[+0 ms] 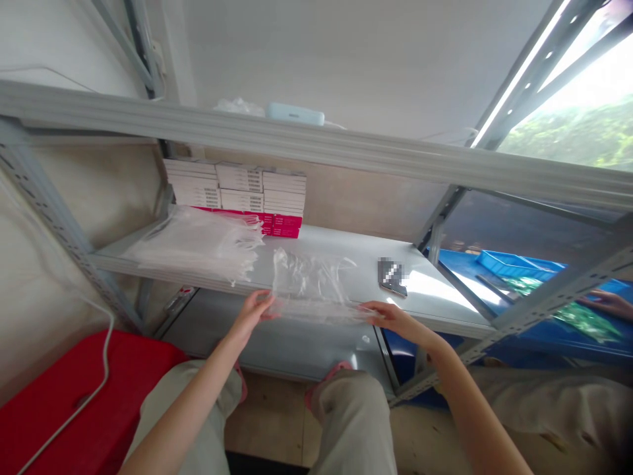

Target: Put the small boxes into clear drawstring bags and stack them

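Observation:
A clear plastic bag (316,284) is stretched between my two hands at the front edge of the metal shelf (366,244). My left hand (258,307) pinches the bag's left end, and my right hand (388,315) grips its right end. Part of the bag lies crumpled on the shelf behind the held edge. To the left rests a pile of translucent plastic bags (198,244). Behind that pile stand stacked white boxes (241,188) with barcode labels, above pink boxes (284,225). A dark phone-like object (393,280), partly blurred, lies right of my bag.
An upper shelf beam (316,142) crosses above, carrying a light blue case (295,114). Slanted metal posts (64,204) frame both sides. A red surface (74,389) with a white cable sits at left. At right, another person's hand (610,303) is near green packets (588,322) and a blue tray (514,264).

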Demonstrator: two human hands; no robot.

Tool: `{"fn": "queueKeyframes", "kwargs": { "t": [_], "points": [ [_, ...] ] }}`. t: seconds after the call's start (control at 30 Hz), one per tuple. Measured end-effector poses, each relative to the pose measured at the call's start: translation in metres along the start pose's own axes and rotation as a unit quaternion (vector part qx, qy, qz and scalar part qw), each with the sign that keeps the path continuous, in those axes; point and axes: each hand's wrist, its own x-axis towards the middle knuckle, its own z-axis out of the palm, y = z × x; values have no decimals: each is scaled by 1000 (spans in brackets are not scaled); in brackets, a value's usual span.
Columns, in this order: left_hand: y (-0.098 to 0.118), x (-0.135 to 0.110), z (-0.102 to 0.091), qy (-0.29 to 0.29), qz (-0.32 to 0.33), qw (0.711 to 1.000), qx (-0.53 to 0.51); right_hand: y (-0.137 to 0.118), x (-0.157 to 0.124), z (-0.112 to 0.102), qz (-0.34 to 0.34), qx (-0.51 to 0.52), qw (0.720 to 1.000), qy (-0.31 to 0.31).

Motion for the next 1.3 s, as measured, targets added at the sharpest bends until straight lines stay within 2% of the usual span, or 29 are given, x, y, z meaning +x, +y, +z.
{"fn": "queueKeyframes", "kwargs": {
  "t": [0.07,0.17,0.23,0.27,0.33,0.4,0.5,0.57,0.63,0.7,0.77,0.83,0.97,1.07,1.3],
  "points": [
    [-1,1,2,11,26,1000,8,-17,-7,-5,-8,-44,999,6],
    [-4,1,4,8,76,997,13,-58,4,11,-69,-67,988,120],
    [-6,0,8,0,96,995,17,-90,32,40,-120,-55,971,198],
    [-7,0,11,-6,102,995,18,-104,52,58,-139,-74,963,217],
    [-9,0,17,-14,109,994,20,-125,96,89,-146,-186,947,217],
    [-11,0,21,-12,110,994,19,-136,141,108,-103,-278,934,197],
    [-14,-1,22,1,100,995,19,-136,192,109,6,-318,943,95],
    [-17,-2,19,5,100,995,19,-130,212,98,32,-303,951,42],
    [-20,-2,15,6,106,994,19,-123,221,85,10,-272,962,3],
    [-22,-3,12,10,108,994,21,-116,224,73,-31,-220,973,-60],
    [-22,-4,11,10,104,994,21,-108,225,65,-73,-165,975,-130],
    [-23,-4,11,1,96,995,20,-101,225,62,-99,-143,971,-166],
    [-24,-6,11,-22,73,997,23,-96,228,68,-127,-156,966,-160],
    [-26,-7,9,-28,66,997,27,-99,231,72,-138,-138,974,-115],
    [-33,-7,11,-50,33,998,26,-97,233,70,-76,-170,982,-25]
  ]
}}
